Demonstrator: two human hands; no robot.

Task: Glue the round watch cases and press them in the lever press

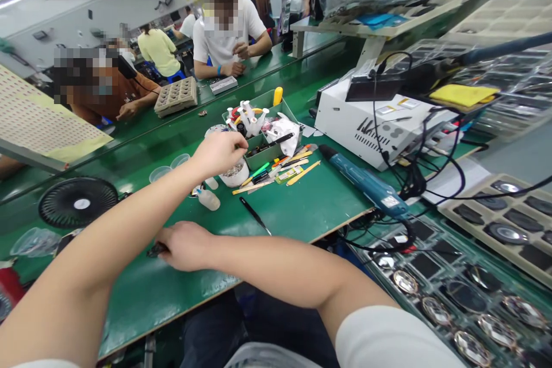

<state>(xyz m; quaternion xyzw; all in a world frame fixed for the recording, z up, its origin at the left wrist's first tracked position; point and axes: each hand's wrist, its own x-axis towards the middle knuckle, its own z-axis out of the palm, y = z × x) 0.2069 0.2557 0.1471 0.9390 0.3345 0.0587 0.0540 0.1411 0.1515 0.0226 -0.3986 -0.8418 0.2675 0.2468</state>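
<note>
My left hand (221, 152) reaches across to the green tool box (259, 152), its fingers curled together above a white round container (235, 175) of small parts. Whatever those fingers hold, if anything, is hidden. Low over the green mat, my right hand (185, 245) is closed on a small dark part (155, 249), mostly covered by the fingers. Black tweezers (254, 214) lie on the mat to the right of both hands. A small bottle with a whitish body (209, 199) lies between my two forearms.
A black fan (77, 202) stands at the left. On the right are a blue electric screwdriver (366, 184), a white power unit (379, 121) with loose cables, and trays (444, 293) of watch-like round parts. Two people sit across the bench.
</note>
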